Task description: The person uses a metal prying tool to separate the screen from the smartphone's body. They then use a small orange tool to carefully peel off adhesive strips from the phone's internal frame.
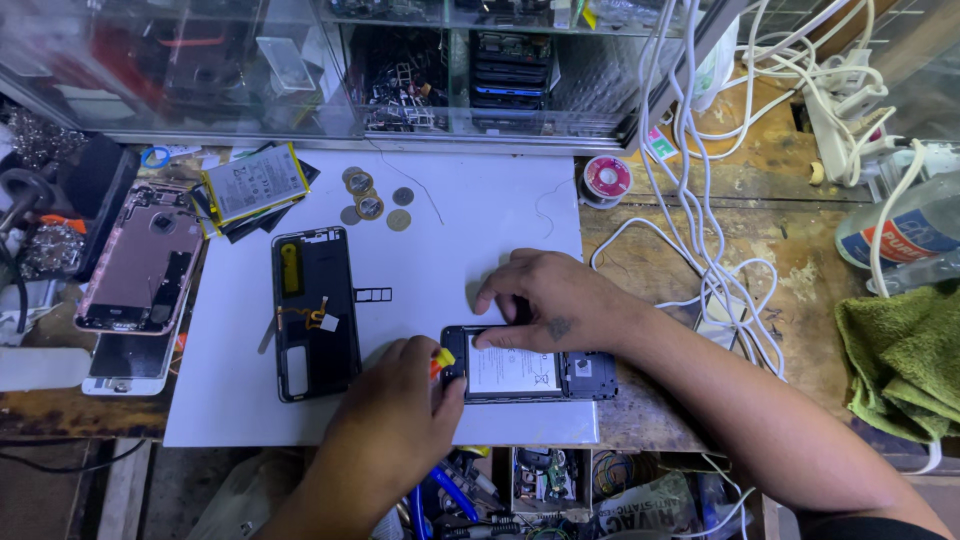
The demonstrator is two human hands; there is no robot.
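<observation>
Pinning opened phone (528, 365) flat with right hand (550, 300), fingers spread across its battery.
Pinching yellow-tipped tool (442, 358) in closed left hand (400, 400), at phone's end, beside back cover (312, 310).

Low in the frame's centre, the right hand (555, 300) steadies an opened phone (530, 375); the left hand (400, 410) holds a yellow-tipped tool (441, 360) at the phone's left end.

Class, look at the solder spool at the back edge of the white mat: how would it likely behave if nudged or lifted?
The solder spool lies flat on its flange, so a nudge would probably slide it, not roll it. Tipped on edge, its round shape looks apt to roll. Wound with metal wire, it is likely heavy for its size.
</observation>
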